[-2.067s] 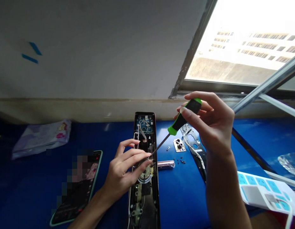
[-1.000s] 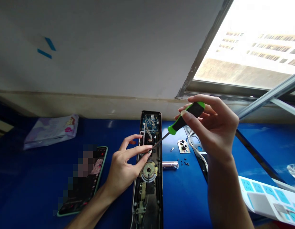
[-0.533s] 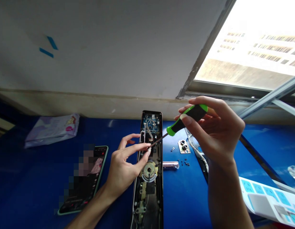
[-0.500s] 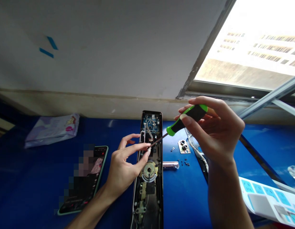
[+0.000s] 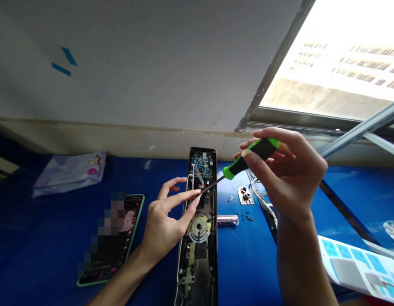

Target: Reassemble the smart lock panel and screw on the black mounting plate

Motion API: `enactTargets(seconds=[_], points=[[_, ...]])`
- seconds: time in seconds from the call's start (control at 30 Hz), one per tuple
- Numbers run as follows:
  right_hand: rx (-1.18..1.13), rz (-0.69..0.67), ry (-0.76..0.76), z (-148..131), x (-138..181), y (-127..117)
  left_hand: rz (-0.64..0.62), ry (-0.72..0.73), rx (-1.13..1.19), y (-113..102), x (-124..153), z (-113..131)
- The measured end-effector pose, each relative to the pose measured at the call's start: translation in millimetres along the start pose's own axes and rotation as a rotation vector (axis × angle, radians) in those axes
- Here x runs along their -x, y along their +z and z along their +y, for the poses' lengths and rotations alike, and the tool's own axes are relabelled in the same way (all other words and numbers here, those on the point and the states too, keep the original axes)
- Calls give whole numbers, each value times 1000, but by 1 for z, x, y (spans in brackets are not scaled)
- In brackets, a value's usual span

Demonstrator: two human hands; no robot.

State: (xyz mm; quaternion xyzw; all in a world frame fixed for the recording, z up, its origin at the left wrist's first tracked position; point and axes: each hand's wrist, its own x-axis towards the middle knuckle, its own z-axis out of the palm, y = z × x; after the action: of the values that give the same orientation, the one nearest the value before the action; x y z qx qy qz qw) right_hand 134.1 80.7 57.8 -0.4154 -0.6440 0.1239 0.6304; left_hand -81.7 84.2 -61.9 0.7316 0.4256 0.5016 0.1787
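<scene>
**Screwdriver tip meets fingertips over an opened lock body**

A person's right hand (image 5: 284, 170) grips the black-and-green handle of a screwdriver (image 5: 248, 159) between thumb and fingers, the shaft slanting down and to the left until its tip sits over the upper part of a long, narrow lock body (image 5: 198, 225) lying open on the blue table (image 5: 50, 250). The left hand (image 5: 165, 221) rests against the lock body's left edge, palm half open, thumb and forefinger drawn together right at the screwdriver's tip; whether they pinch a small part there cannot be told. Inside the open casing, a blue circuit board (image 5: 201, 163) fills the far end and a round brass-coloured disc (image 5: 198, 227) sits just below the fingertips. The lock body runs from the table's near edge toward the wall at the far edge. Just right of it lie a short metal cylinder (image 5: 227, 219), a scatter of tiny dark screws (image 5: 246, 217) and a small square plate (image 5: 246, 195), with a flat metal cover plate (image 5: 264, 204) partly hidden behind the right wrist. A phone (image 5: 109, 240) lies to the left of the left forearm, a plastic packet (image 5: 69, 172) near the far left corner, and a sheet of blue labels (image 5: 356, 263) at the near right edge.
</scene>
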Motion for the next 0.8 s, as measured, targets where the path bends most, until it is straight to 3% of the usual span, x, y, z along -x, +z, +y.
enactTargets(seconds=[0.47,0.8], points=[[-10,12,52,1,-3,-2,1,3,47,2,3,-5],[-27,4,-11,5,-2,-2,13,39,32,1,2,-5]])
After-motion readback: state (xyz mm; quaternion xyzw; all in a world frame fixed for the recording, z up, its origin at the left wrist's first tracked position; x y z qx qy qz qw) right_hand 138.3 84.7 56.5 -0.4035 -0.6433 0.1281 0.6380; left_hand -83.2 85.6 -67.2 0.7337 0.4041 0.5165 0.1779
